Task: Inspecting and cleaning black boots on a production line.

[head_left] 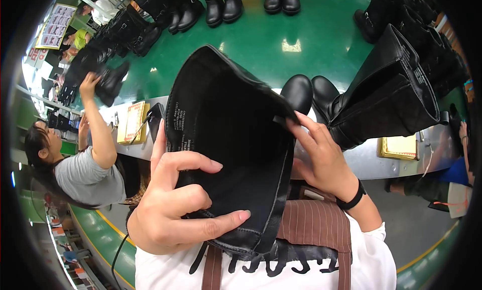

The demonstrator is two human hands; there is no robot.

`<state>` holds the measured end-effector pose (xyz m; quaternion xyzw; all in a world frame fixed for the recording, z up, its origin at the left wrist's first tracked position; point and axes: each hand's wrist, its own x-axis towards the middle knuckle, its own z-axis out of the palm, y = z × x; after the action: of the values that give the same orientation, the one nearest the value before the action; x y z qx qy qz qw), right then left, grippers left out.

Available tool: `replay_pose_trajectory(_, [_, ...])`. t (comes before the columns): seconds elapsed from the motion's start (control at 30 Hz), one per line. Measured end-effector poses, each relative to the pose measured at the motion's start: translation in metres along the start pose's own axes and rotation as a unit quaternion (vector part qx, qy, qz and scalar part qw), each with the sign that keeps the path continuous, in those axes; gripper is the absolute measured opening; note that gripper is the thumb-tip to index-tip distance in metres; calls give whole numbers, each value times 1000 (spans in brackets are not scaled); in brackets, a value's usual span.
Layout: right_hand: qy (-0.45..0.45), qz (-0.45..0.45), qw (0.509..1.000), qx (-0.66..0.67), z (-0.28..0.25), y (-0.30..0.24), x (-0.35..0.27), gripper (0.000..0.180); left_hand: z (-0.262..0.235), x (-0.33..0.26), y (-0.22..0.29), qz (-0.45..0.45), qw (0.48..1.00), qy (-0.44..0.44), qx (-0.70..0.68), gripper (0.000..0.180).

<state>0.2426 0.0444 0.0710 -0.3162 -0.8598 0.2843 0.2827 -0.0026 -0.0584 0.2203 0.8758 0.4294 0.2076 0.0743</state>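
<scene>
A tall black boot (pixel 236 129) is tilted toward me, its wide shaft opening facing up so that the dark lining and small pale print show. My left hand (pixel 175 204) grips the near left rim, with fingers reaching over the edge into the shaft. At the right side of the opening, my right hand (pixel 321 159) pinches the rim between thumb and fingers, near a small dark tab. A second tall black boot (pixel 376 99) leans on the table to the right, its opening toward me. Beside its foot shows a rounded black toe (pixel 296 92); which boot it belongs to is hidden.
Several black boots (pixel 223 9) stand along the far side of the green table (pixel 281 49). Yellow paper stacks (pixel 131 122) lie on the metal edge, left and right. At left a co-worker (pixel 93 164) in grey lifts a boot. Another person's arm (pixel 463 132) shows at far right.
</scene>
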Motion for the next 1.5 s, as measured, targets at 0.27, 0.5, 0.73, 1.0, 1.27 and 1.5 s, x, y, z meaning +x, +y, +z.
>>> replay_pose_trajectory(0.27, [6, 76, 961, 267, 0, 28, 11, 68, 16, 26, -12, -77, 980, 184, 15, 33])
replay_pose_trajectory(0.5, [94, 78, 978, 170, 39, 33, 2, 58, 108, 58, -54, 80, 808, 581, -62, 87])
replay_pose_trajectory(0.73, [-4, 203, 972, 115, 55, 33, -12, 24, 200, 19, -55, -233, 841, 447, -197, 19])
replay_pose_trajectory(1.0, [-39, 237, 955, 175, 67, 39, -16, 24, 219, -15, -59, -269, 840, 294, -370, 33])
replay_pose_trajectory(1.27, [-161, 276, 883, 345, 31, 18, 18, 23, 215, -19, -68, -325, 851, 162, -379, 35])
replay_pose_trajectory(1.5, [-64, 96, 873, 474, -49, -63, 55, 26, 208, -9, -72, -363, 814, 122, -437, 36])
